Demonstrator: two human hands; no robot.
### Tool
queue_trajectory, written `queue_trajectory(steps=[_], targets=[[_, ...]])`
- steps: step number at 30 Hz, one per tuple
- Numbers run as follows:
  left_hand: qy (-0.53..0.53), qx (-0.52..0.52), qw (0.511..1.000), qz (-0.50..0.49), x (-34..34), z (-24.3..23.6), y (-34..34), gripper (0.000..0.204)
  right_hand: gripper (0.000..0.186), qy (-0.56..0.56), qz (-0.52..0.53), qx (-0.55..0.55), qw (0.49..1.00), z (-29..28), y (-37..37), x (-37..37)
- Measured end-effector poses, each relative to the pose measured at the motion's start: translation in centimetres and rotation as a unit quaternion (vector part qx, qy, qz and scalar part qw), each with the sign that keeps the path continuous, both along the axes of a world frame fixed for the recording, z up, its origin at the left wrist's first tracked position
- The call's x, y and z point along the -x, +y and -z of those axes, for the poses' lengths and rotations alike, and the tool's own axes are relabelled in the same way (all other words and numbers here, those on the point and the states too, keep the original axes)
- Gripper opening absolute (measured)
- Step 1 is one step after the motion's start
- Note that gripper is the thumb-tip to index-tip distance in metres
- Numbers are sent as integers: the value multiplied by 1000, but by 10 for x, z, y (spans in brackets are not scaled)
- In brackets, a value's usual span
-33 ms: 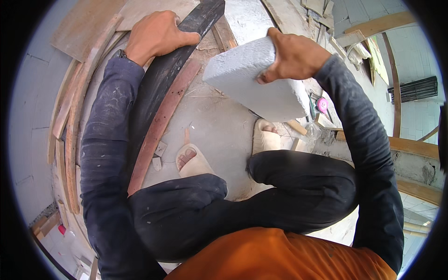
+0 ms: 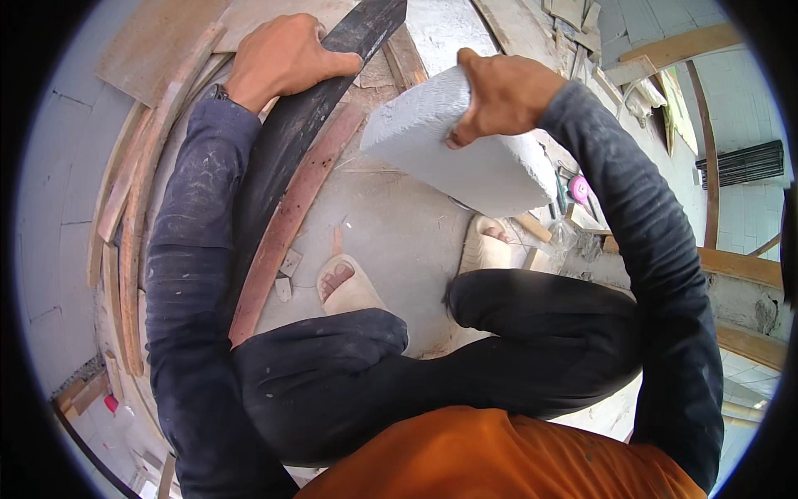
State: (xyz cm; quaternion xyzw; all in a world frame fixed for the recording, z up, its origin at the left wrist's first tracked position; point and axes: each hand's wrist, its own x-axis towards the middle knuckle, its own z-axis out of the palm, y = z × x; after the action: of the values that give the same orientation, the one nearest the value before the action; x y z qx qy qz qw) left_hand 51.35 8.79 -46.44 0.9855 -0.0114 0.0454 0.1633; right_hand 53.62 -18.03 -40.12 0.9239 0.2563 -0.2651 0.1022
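My left hand [image 2: 287, 60] is closed over the far part of a long black board [image 2: 291, 137], its thumb lying across the near edge. A narrow reddish wooden strip [image 2: 291, 220] runs alongside that board. With my right hand [image 2: 509, 93] I grip a thick white block [image 2: 453, 162], rough-faced like lightweight concrete, by its far upper edge. The block is tilted over the floor, and its underside is hidden. My fingers behind it are mostly out of sight; the thumb shows on the near face.
Long timber strips [image 2: 137, 249] line the left wall. A pink tape measure [image 2: 578, 189] lies right of the block, near a small wood piece [image 2: 532, 226]. Wooden beams [image 2: 731, 264] cross at right. My sandalled feet [image 2: 349, 283] are on the dusty floor.
My right hand has shifted slightly left and away on the white block, and the block's tilt differs a little. My left hand keeps its hold on the black board.
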Motion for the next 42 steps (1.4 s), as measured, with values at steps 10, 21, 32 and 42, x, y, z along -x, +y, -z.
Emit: queue_trajectory(steps=[10, 21, 32, 42], targets=[[-33, -41, 999, 2, 8, -3, -3, 61, 104, 0, -47, 14, 999, 126, 83, 17], [87, -53, 994, 48, 32, 26, -46, 59, 139, 114, -65, -68, 989, 143, -81, 48], [78, -74, 990, 91, 56, 30, -89, 64, 121, 235, 59, -199, 950, 161, -126, 45], [114, -88, 988, 47, 63, 31, -102, 68, 90, -43, 277, -158, 947, 272, -222, -167]])
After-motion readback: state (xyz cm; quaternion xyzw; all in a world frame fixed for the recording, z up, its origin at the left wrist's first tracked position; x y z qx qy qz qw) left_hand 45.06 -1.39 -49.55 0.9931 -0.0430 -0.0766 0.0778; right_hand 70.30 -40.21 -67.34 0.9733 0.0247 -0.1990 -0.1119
